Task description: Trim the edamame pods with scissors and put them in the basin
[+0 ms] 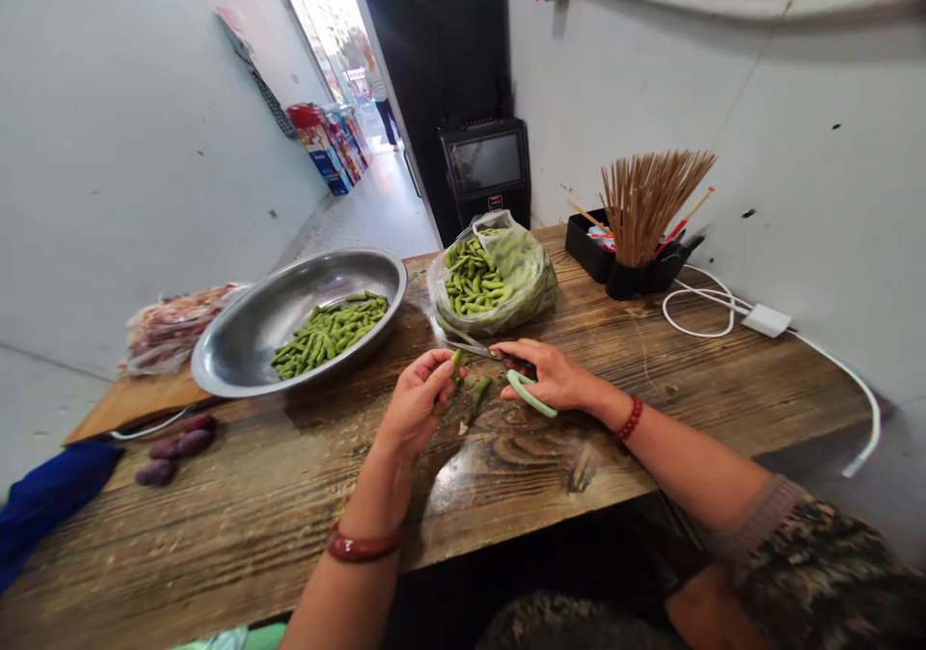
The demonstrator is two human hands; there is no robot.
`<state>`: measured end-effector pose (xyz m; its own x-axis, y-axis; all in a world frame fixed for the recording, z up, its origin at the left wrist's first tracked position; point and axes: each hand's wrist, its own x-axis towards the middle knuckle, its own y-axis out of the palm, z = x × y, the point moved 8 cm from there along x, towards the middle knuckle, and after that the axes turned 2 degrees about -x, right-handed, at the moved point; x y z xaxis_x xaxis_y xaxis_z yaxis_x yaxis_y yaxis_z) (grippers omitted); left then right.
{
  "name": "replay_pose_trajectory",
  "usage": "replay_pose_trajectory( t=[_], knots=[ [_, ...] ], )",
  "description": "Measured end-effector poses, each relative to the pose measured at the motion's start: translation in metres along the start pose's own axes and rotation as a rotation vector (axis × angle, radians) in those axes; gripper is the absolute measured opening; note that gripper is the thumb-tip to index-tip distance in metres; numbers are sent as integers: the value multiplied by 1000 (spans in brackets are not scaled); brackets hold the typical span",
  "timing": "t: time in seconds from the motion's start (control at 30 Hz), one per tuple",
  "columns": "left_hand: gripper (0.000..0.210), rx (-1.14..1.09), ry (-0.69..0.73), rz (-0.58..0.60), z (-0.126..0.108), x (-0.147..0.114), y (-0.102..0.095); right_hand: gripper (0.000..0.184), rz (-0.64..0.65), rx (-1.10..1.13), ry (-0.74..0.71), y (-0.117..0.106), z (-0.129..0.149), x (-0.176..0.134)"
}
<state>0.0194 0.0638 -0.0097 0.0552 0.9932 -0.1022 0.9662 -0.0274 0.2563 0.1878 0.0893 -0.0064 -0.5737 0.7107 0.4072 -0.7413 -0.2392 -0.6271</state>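
Note:
My left hand [420, 397] pinches a green edamame pod [457, 361] between thumb and fingers. In my right hand [554, 375] is a pair of scissors [531, 392] with pale green handles; its blades reach left to beside the pod's tip. Under the hands another pod [478, 392] and small trimmings lie on the wooden table [535, 457]. A clear plastic bag [531, 284] full of pods stands just beyond the scissors. To the left, a wide steel basin [238, 327] holds a heap of edamame pods [333, 332].
Several purple-red tubers [177, 447] and a blue cloth [58, 501] lie at the left, near a bagged bundle [177, 322] on a board. A black holder [629, 279] of bamboo skewers [643, 202] and a white cable [767, 320] occupy the right. Far off, a person [380, 95] stands by the doorway.

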Motion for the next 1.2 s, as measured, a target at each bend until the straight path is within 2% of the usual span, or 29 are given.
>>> replay_pose_trajectory(
  t=[0.2, 0.47, 0.9, 1.03, 1.1, 1.2],
  knots=[
    [25, 82, 16, -12, 4, 1, 0, 64, 57, -28, -31, 6, 4, -1],
    [27, 204, 68, -68, 4, 2, -3, 67, 69, -35, -87, 8, 9, -3],
    [24, 278, 74, -41, 1, 1, -4, 58, 54, -26, -123, 10, 3, -5],
    [19, 348, 144, -63, -6, 2, -9, 55, 66, -10, -112, 9, 3, -5],
    [19, 331, 152, -87, -7, 2, -13, 54, 63, -2, -95, 7, 2, -4],
    [24, 168, 68, -93, -1, 3, -16, 52, 22, 31, -39, 4, -3, -2]
  ],
)
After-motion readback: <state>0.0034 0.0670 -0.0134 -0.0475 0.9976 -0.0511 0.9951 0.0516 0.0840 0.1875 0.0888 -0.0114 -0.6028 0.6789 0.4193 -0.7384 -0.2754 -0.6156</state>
